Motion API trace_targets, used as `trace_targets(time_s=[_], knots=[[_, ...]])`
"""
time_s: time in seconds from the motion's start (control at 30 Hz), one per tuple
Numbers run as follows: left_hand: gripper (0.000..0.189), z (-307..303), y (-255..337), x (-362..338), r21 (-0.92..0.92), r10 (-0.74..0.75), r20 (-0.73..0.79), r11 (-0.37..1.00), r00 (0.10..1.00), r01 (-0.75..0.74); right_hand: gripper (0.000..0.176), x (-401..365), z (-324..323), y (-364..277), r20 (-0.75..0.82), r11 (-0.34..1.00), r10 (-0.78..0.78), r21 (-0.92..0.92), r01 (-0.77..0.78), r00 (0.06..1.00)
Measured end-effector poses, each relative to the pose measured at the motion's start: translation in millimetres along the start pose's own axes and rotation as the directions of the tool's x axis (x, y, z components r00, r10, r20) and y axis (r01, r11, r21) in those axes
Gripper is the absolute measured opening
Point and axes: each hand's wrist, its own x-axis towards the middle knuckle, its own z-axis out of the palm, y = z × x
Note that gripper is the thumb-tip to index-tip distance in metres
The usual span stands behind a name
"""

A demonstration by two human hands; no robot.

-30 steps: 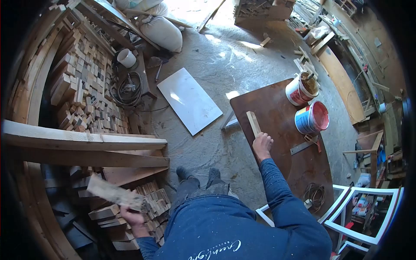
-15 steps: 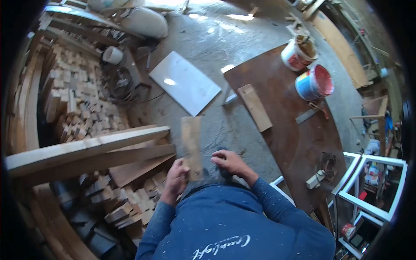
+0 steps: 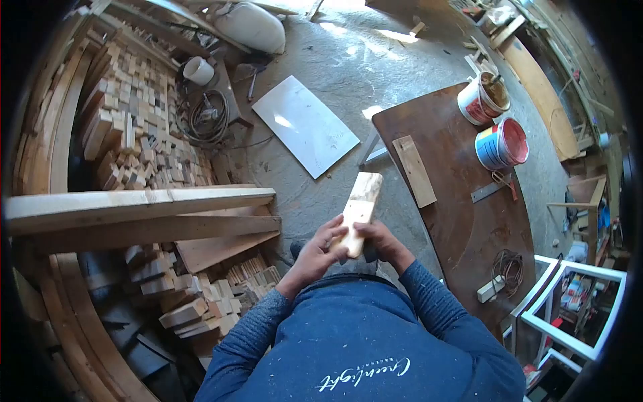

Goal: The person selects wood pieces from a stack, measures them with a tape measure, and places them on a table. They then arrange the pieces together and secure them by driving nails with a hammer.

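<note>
A short wooden board with dark spots on its pale face is held tilted in front of my chest. My left hand grips its lower left side, fingers against the edge. On the other side, my right hand is closed round the lower right edge, with its thumb on the face. Both hands are close together near the board's bottom end. To the right, another plank lies flat on the brown table.
Stacked timber and long beams fill the left. A white panel lies on the floor ahead. Two paint buckets, a square tool and a coiled cable are on the table. White frames stand at right.
The board has moved right and turned to show a brighter face. My left hand moved right with it; my right hand, formerly apart from the board, now holds it too. The camera view has shifted.
</note>
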Motion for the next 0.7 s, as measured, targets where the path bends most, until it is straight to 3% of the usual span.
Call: trace_targets(time_s=[0.03, 0.07, 0.1, 0.17, 0.2, 0.27, 0.3, 0.33, 0.37, 0.4, 0.43, 0.47, 0.5, 0.57, 0.6, 0.67, 0.7], knots=[[0.048, -4, 4, -1, -0.185, -0.031, -0.004, 0.982, 1.0, 0.03, 0.07, -3, -7, 2, 0.092, 0.955, 0.032, 0.29, -0.057, 0.995], [0.046, -3, 4, -4, -0.289, -0.045, -0.027, 0.957, 0.999, 0.035, 0.075, -2, -13, 3, 0.178, 0.925, 0.007, 0.373, -0.074, 0.984], [0.044, -2, 3, -7, -0.388, -0.06, -0.051, 0.921, 0.997, 0.035, 0.076, -4, -20, 2, 0.187, 0.948, -0.004, 0.313, -0.056, 0.982], [0.045, -12, 0, -20, -0.176, -0.193, -0.085, 0.969, 0.978, 0.175, 0.077, -16, -12, -18, 0.222, 0.98, -0.025, 0.197, -0.02, 0.975], [0.045, -21, -2, -26, -0.066, -0.251, -0.129, 0.967, 0.959, 0.245, 0.075, -22, -13, -30, 0.165, 0.99, -0.025, 0.14, 0.001, 0.986], [0.049, -38, -38, -44, 0.282, -0.2, -0.245, 0.921, 0.949, 0.268, 0.056, -14, -48, -38, 0.106, 0.995, -0.019, 0.096, 0.008, 0.994], [0.051, -50, -60, -63, 0.437, -0.192, -0.328, 0.837, 0.925, 0.329, 0.046, -12, -82, -35, -0.194, 0.998, 0.037, -0.034, -0.045, 0.98], [0.052, -60, -82, -80, 0.471, -0.212, -0.383, 0.793, 0.899, 0.388, 0.035, 17, -167, -6, -0.308, 0.981, -0.09, -0.193, 0.03, 0.947], [0.055, -70, -96, -101, 0.493, -0.24, -0.437, 0.742, 0.867, 0.454, 0.036, 4, -127, -46, -0.299, 0.986, -0.08, -0.163, 0.032, 0.951], [0.046, -79, -98, -128, 0.475, -0.307, -0.519, 0.672, 0.798, 0.568, 0.042, 10, -117, -75, -0.295, 0.962, -0.038, -0.27, -0.045, 0.955], [0.038, -91, -98, -147, 0.448, -0.367, -0.578, 0.603, 0.729, 0.66, 0.051, 21, -131, -84, -0.422, 0.773, -0.136, -0.611, -0.17, 0.896], [0.031, -103, -98, -162, 0.426, -0.422, -0.612, 0.537, 0.669, 0.728, 0.06, 34, -143, -94, -0.537, 0.476, -0.23, -0.789, -0.387, 0.812], [0.028, -116, -96, -179, 0.418, -0.365, -0.695, 0.495, 0.619, 0.762, 0.069, 27, -120, -112, -0.536, 0.148, -0.431, -0.835, -0.53, 0.726], [0.025, -149, -86, -214, 0.419, -0.224, -0.812, 0.419, 0.538, 0.806, 0.078, 41, -149, -103, -0.376, -0.067, -0.665, -0.83, -0.554, 0.645], [0.024, -173, -113, -238, 0.34, -0.115, -0.897, 0.439, 0.428, 0.832, 0.083, 48, -162, -101, -0.27, -0.17, -0.758, -0.797, -0.579, 0.594], [0.022, -215, -143, -281, 0.142, 0.053, -0.99, 0.508, 0.134, 0.85, 0.085, 60, -162, -105, -0.43, -0.218, -0.579, -0.737, -0.64, 0.692], [0.022, -236, -134, -297, 0.026, 0.021, -1.0, 0.545, 0.017, 0.838, 0.087, 66, -162, -107, -0.509, -0.244, -0.479, -0.705, -0.666, 0.715]])
